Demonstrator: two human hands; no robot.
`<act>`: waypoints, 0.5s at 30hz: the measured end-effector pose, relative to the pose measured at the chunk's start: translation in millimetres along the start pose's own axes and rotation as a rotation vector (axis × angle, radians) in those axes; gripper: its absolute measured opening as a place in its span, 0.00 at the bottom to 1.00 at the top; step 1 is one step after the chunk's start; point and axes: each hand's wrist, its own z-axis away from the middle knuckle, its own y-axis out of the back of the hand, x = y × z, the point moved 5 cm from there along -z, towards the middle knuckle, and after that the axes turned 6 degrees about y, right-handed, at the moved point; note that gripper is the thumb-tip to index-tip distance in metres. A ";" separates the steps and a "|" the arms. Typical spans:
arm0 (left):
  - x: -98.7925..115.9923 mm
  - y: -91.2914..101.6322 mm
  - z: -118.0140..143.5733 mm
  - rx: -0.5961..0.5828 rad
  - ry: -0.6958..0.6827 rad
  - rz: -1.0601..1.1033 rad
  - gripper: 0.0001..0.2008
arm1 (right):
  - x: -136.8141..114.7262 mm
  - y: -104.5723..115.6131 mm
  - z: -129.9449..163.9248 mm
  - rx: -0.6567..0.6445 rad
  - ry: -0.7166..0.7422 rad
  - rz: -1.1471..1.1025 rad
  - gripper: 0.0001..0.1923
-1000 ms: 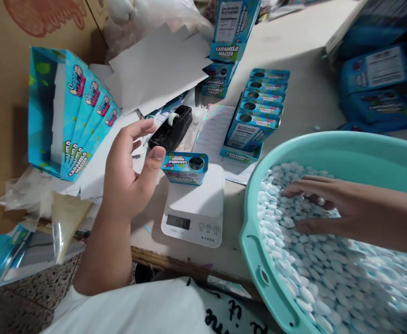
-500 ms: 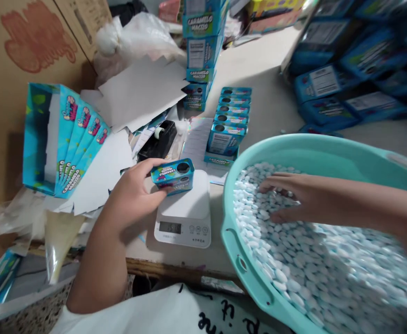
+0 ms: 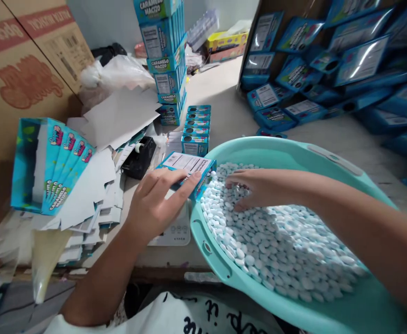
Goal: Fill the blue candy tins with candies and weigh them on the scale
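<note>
Lifted off the scale (image 3: pixel 175 229) now, box (image 3: pixel 189 168) gripped in left hand (image 3: pixel 158 204) at tub (image 3: pixel 332 155) rim; right hand (image 3: pixel 255 188) spread loosely over candies (image 3: pixel 276 246), holding nothing visible.

The basin (image 3: pixel 328 157) is smooth turquoise plastic with a soft sheen. The candies (image 3: pixel 276 246) in it look matt and chalky. The small box (image 3: pixel 189 163) is glossy printed cardboard, like the stacked boxes (image 3: pixel 164 55). The loose sheets (image 3: pixel 119 116) are matt white card. The scale (image 3: pixel 175 232) is smooth white plastic.

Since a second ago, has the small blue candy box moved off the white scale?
Yes. The small blue candy box, gripped by the left hand, went right, off the white scale, to the teal basin's rim.
</note>
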 end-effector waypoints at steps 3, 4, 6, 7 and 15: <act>-3.0 -1.3 -1.0 -0.104 0.037 -0.036 0.22 | -3.0 1.7 2.3 -0.012 -0.007 0.023 0.29; -4.8 -0.3 -2.1 -0.148 0.050 -0.036 0.21 | -3.5 2.1 2.9 -0.021 -0.020 0.033 0.29; -7.6 6.8 -5.0 -0.132 0.057 -0.040 0.22 | -3.8 2.6 4.0 -0.034 -0.048 0.040 0.29; -8.3 12.6 -6.5 -0.065 0.053 -0.045 0.22 | -4.0 3.1 4.4 -0.032 -0.058 0.041 0.29; -20.0 6.0 -5.9 -0.269 0.129 0.127 0.23 | -5.4 2.9 5.8 -0.013 -0.058 0.041 0.28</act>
